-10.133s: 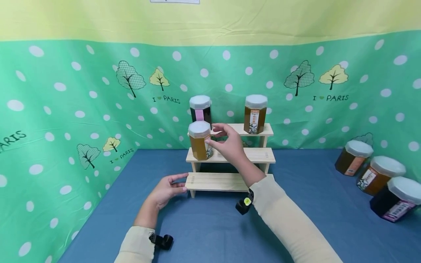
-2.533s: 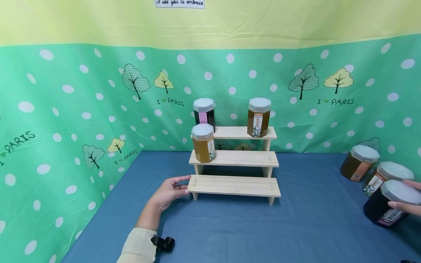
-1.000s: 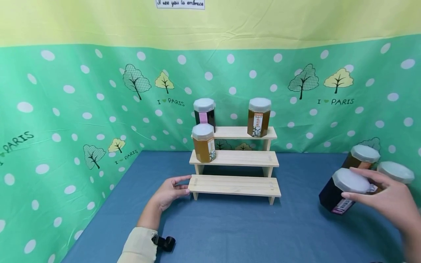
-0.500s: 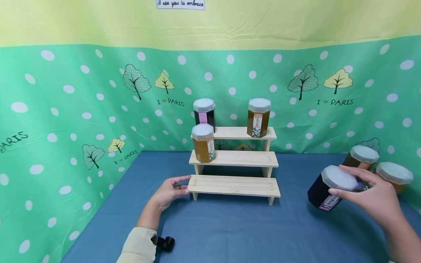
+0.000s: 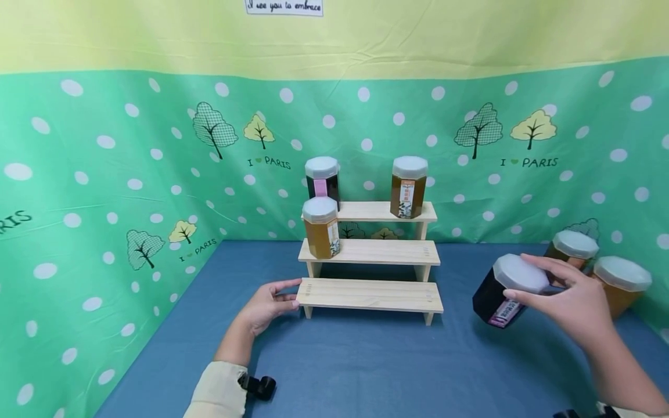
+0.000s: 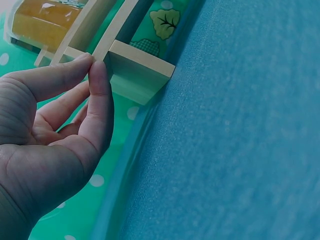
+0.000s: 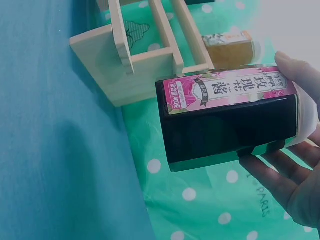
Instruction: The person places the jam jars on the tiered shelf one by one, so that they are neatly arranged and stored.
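My right hand (image 5: pixel 580 296) grips a dark jar (image 5: pixel 499 299) with a pink label by its white lid, tilted and raised off the cloth. In the right wrist view the thumb lies at the lid and the other fingers curl beneath the jar (image 7: pixel 230 130). My left hand (image 5: pixel 265 310) holds the left end of the lowest tier of a three-tier wooden stand (image 5: pixel 371 295); thumb and forefinger meet at the board's edge in the left wrist view. An amber jar (image 5: pixel 322 235) stands at the left of the middle tier. The top tier bears another dark jar (image 5: pixel 320 174) and a brown jar (image 5: pixel 409 191).
Behind the right hand, two more jars stand on the blue cloth (image 5: pixel 366 366): a brown jar (image 5: pixel 569 247) and an amber jar (image 5: pixel 622 278). A green dotted curtain (image 5: pixel 366 122) hangs behind the stand and along the left side.
The right hand has picked the dark jar from the group at the right and carried it left, towards the stand. The left hand has stayed at the stand's end.
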Available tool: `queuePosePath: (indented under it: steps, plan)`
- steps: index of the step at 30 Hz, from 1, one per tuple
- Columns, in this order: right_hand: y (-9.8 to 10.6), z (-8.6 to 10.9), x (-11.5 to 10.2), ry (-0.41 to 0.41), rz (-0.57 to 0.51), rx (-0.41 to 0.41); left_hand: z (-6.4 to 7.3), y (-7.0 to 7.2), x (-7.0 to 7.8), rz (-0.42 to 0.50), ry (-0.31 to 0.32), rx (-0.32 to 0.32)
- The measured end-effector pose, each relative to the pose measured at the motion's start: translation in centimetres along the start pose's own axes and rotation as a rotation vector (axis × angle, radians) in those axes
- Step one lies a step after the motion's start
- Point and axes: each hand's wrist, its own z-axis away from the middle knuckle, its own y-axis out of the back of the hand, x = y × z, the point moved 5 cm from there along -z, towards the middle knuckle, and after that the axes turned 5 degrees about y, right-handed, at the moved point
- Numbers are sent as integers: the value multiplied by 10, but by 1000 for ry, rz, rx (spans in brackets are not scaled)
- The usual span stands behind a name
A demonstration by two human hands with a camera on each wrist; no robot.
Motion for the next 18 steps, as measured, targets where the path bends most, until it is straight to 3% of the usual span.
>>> queuePosePath:
  steps: [5, 18]
  plan:
    - [-7, -6, -7, -12, 23, -36, -1, 0, -2, 0, 8, 5]
    - [-23, -25, -39, 71, -8, -92, -5, -1, -1, 39, 12, 56]
